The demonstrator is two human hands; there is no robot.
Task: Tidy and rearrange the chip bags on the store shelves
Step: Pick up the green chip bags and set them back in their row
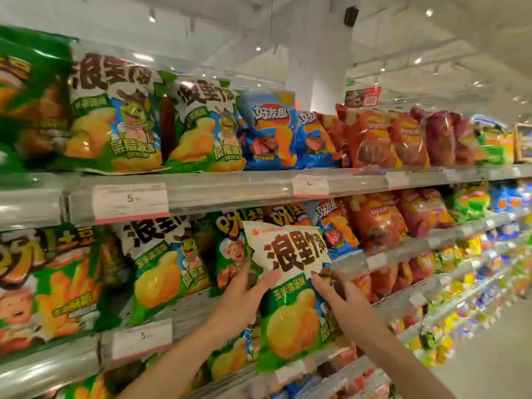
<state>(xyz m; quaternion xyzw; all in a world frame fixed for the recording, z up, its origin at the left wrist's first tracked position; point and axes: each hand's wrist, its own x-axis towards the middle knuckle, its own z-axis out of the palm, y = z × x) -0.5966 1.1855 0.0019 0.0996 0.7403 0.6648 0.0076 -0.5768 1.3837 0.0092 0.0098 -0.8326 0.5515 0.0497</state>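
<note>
A white and green chip bag (290, 298) with large brown characters is held upright in front of the second shelf. My left hand (244, 295) grips its left edge, thumb across the front. My right hand (336, 295) grips its right edge, covering the cartoon figure. Behind my left hand stands a green chip bag (230, 249) with a cartoon chef. A matching white and green bag (164, 266) stands on the second shelf to the left. Two more of the same kind (112, 116) (204, 125) stand on the top shelf.
Blue bags (267, 131), red bags (371, 136) and purple bags (440, 136) fill the top shelf to the right. Shelf rails (230, 188) carry white price tags (131, 201). Lower shelves run off to the right, packed with snacks. A white pillar (319, 53) rises behind.
</note>
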